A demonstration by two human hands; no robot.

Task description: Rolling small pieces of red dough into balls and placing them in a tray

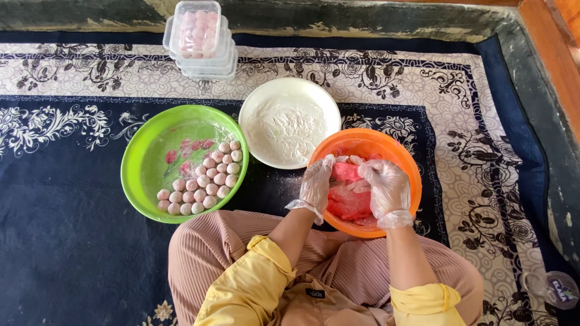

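Both my hands wear thin clear plastic gloves and are inside an orange bowl (393, 151) that holds a lump of pink-red dough (347, 202). My left hand (318, 184) rests on the left side of the dough. My right hand (386, 187) is curled over the dough's top right, its fingers pinching at the dough. Left of the orange bowl, a green bowl (140, 158) holds several small pale pink dough balls (202, 184) laid in rows. A white bowl (254, 105) of white flour sits behind both.
A stack of clear plastic boxes (200, 41), the top one filled with pink balls, stands at the back. Everything sits on a dark blue and beige patterned carpet (66, 241). A small clear lidded cup (559, 288) lies at the lower right. My knees are under the orange bowl.
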